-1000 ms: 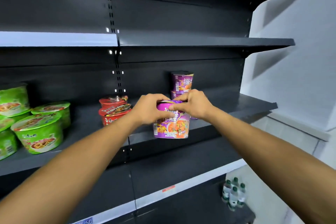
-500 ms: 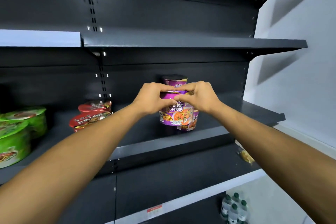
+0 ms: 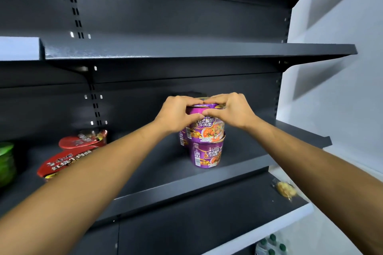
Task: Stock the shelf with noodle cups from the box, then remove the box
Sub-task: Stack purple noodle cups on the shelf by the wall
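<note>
Middle shelf (image 3: 248, 157), dark grey metal, listed from the left as I see it through the head camera:

1. Green noodle cups (image 3: 6, 161), far left edge. Cut off by the frame, so I cannot give a count. No writing readable.

2. Red noodle cups, count 2. The rear red cup (image 3: 85, 139) stands near the back panel. The front red cup (image 3: 62, 164) is just ahead of it and partly covered by the left forearm. On the front lid I read 红烧牛肉面 in white. The brand mark above it is too small for me to read.

3. Left hand (image 3: 178, 116), count 1. Its fingers are curled over the lid rim of the top purple cup and the thumb is on the front wall, gripping it.

4. Purple noodle cups, count 3 in view. The top purple cup (image 3: 209, 126) is held between both hands, and its base meets the lid of the lower purple cup (image 3: 207, 154), which stands on the shelf towards the front. Whether the top one is fully set down I cannot tell. A sliver of a rear purple cup (image 3: 182, 138) with a barcode shows behind and to the left. Both front labels read 老坛酸菜牛肉面 above a picture of noodles.

5. Right hand (image 3: 232, 112), count 1. It grips the same rim from the right, its fingertips almost touching those of the left.

Shelf below: snack packet (image 3: 285, 189), count 1, clear wrap, no label readable

Bottom right corner: bottles (image 3: 271, 246), four green caps counted, labels not readable
</note>
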